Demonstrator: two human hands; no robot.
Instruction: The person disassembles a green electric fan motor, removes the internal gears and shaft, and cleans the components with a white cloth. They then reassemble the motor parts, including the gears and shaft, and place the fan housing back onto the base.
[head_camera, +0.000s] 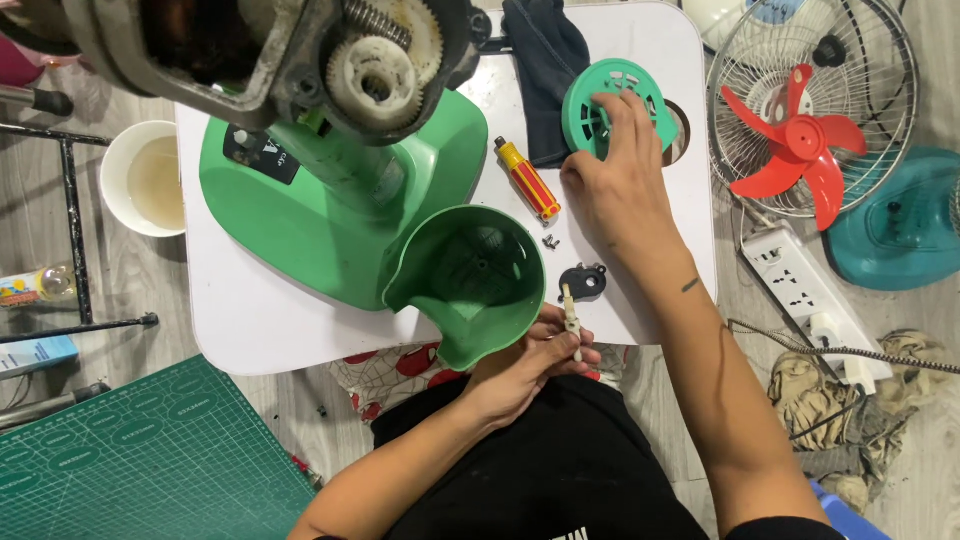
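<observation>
Two hands: right hand (622, 180) spread open on green grille (612, 105); left hand (530, 370) pinching small shaft (572, 318) beside green housing (470, 275).

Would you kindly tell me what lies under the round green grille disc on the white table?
The green grille disc rests partly on a dark folded cloth; the right hand presses on top. A round hole peeks out beside it; the rest underneath is hidden.
</observation>
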